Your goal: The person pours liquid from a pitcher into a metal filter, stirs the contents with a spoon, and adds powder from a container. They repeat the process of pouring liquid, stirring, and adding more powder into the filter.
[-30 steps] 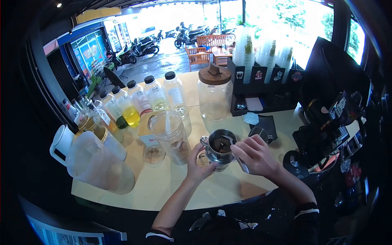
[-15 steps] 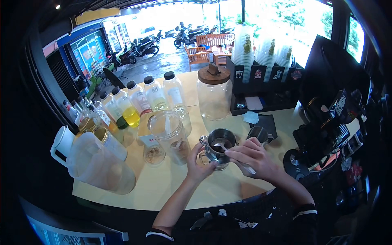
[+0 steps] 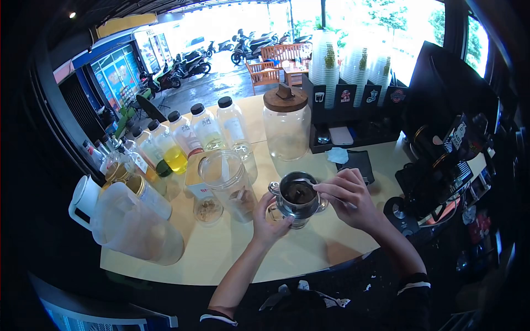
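A metal drip coffee filter [image 3: 298,208] with small side handles stands on a glass cup [image 3: 298,223]; dark brown coffee [image 3: 301,194] shows inside. My left hand [image 3: 270,223] is wrapped round the lower left side of the filter, with the thumb in front. In my right hand [image 3: 353,201], a spoon [image 3: 303,181] is pinched between thumb and fingers, its end over the far inside rim of the filter. Left of my left hand stands an open clear jar [image 3: 234,190], with a pale handle and some brown matter in it.
A clear lid [image 3: 208,211] and large plastic pitcher [image 3: 141,226] are at left, before a row of bottles [image 3: 205,129]. Behind are a wooden-lidded jar [image 3: 286,132] and cup stacks [image 3: 326,66] in a black organiser [image 3: 353,99]. Dark equipment [image 3: 425,187] stands at right.
My right hand has moved slightly up and right, and the spoon has gone from the filter's middle to its far rim. My left hand stays on the filter. The view has shifted slightly.
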Demonstrator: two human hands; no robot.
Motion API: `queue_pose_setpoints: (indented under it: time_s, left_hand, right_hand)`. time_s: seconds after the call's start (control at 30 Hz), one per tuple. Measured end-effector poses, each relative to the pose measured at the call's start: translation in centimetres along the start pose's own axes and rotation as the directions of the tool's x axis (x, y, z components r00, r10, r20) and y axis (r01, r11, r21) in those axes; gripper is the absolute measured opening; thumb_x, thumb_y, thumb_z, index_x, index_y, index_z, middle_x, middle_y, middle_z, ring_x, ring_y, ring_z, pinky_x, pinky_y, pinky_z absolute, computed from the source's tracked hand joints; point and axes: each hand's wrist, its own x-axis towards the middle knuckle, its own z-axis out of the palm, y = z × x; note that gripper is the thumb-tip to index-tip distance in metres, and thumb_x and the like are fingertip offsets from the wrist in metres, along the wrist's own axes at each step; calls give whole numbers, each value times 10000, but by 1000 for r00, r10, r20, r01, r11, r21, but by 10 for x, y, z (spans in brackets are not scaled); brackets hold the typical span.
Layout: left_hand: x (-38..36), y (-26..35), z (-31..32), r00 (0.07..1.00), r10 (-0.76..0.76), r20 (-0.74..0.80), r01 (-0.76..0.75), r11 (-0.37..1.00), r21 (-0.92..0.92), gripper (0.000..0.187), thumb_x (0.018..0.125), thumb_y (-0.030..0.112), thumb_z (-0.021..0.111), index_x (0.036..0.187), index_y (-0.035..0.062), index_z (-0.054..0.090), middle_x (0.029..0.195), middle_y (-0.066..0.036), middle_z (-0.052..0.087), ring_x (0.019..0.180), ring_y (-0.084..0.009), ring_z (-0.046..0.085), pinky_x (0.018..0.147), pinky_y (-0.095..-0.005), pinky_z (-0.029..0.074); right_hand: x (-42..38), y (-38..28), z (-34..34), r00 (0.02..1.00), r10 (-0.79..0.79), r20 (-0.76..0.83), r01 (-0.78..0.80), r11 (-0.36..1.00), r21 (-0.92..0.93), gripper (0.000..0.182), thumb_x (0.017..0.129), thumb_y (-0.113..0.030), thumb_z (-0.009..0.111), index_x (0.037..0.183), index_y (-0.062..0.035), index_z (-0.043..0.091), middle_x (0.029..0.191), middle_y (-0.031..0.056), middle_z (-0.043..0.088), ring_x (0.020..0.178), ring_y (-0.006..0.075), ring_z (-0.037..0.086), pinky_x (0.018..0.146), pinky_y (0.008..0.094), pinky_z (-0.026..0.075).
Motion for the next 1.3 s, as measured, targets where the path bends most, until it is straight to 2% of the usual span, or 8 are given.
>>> queue_pose_setpoints:
  time_s: [0.1,0.17,0.3,0.67,0.8,0.87,1.2,1.3]
  left_hand:
    - [0,1,1,1000,-21,-17,21,1000,-9,783,697,346,811,1296,-17,461,1234,-119,555,1180,-225,516,1037,-370,356]
    - [0,2,2,999,5,-36,-5,1000,-1,730,664,296,808,1264,14,501,1209,-109,567,1124,-221,548,982,-375,428]
    - [1,1,0,1000,8,-26,-7,1000,29,727,661,287,808,1262,15,502,1208,-110,568,1120,-220,550,981,-374,429]
    - [-1,-1,1,999,-20,-30,20,1000,-5,735,666,294,813,1271,19,497,1231,-116,555,1137,-227,547,978,-376,435]
    - [-2,-1,0,1000,-8,-29,9,1000,18,779,695,371,812,1288,-3,473,1227,-109,556,1174,-218,519,1024,-367,362]
    - [0,3,0,999,-37,-15,37,999,-2,782,695,378,810,1287,-7,473,1222,-113,559,1171,-220,522,1018,-364,365]
    - [-1,-1,0,999,27,-38,-25,998,59,744,681,328,812,1275,13,493,1225,-122,558,1135,-230,548,983,-376,432]
    - [0,-2,0,999,38,-21,-36,995,90,737,682,329,811,1269,14,494,1215,-120,562,1135,-231,547,985,-379,430]
  right_hand:
    - [1,0,-1,1000,7,22,-8,999,48,291,803,-76,676,1087,-139,658,919,6,666,848,198,568,778,334,388]
    - [2,0,-3,999,-21,34,19,998,55,300,801,-71,674,1093,-143,654,918,7,662,840,200,566,780,335,387]
    - [3,3,-3,998,55,13,-55,998,-31,284,791,-55,673,1063,-138,664,893,5,658,831,195,563,780,330,385]
    - [3,2,-2,999,-38,-5,38,999,29,208,791,-55,672,990,-116,660,867,2,648,828,187,567,768,342,393]
    - [3,3,1,997,-71,-43,68,995,-79,209,794,-64,678,996,-116,662,867,5,642,814,186,567,767,336,394]
    - [2,3,3,998,-50,-32,52,997,48,210,804,-78,678,1010,-114,663,866,9,639,814,184,566,760,332,399]
    - [4,4,2,1000,-14,27,9,986,164,253,805,-87,683,1049,-152,674,884,4,638,840,190,568,743,328,404]
    - [3,8,2,998,-57,-11,57,998,31,233,797,-88,693,1022,-145,685,862,3,626,817,181,561,730,324,400]
